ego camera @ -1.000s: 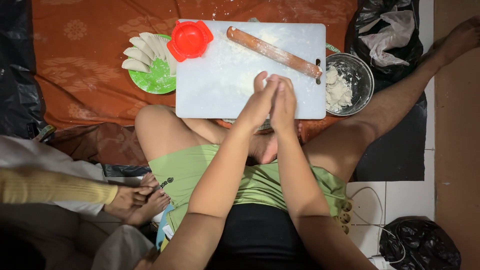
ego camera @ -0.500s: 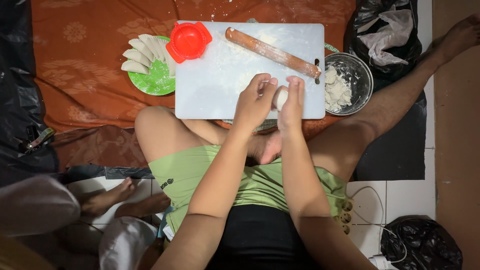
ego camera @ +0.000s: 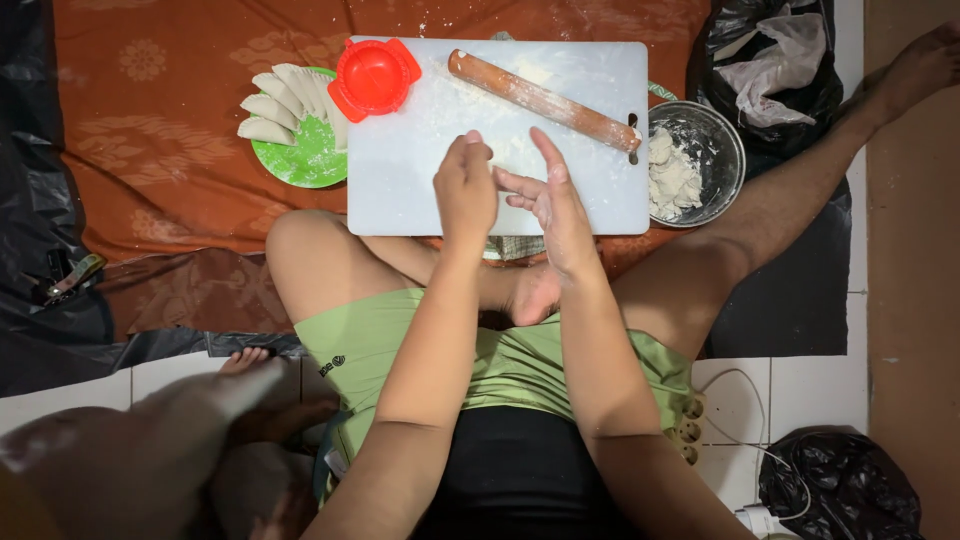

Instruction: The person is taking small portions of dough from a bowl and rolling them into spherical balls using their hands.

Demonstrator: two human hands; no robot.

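Both hands have parted since half a second ago, when they were pressed around a pale dough piece.

I now read the left hand (ego camera: pixel 465 190) as curled, fingers folded in, probably around that dough, though I cannot tell for sure since the piece is hidden; the right hand (ego camera: pixel 555 205) is released, palm flat beside it. Both hover over the white cutting board (ego camera: pixel 400 180). Beyond the fingertips lies the rolling pin (ego camera: pixel 545 100); outward of the right hand sits the metal bowl of dough (ego camera: pixel 695 160); beyond the left, the red dumpling press (ego camera: pixel 373 75) and green plate of folded dumplings (ego camera: pixel 300 150). Risk, as I judge it: a loose grip drops the dough onto the floor cloth (ego camera: pixel 160 110), or the pin rolls off.
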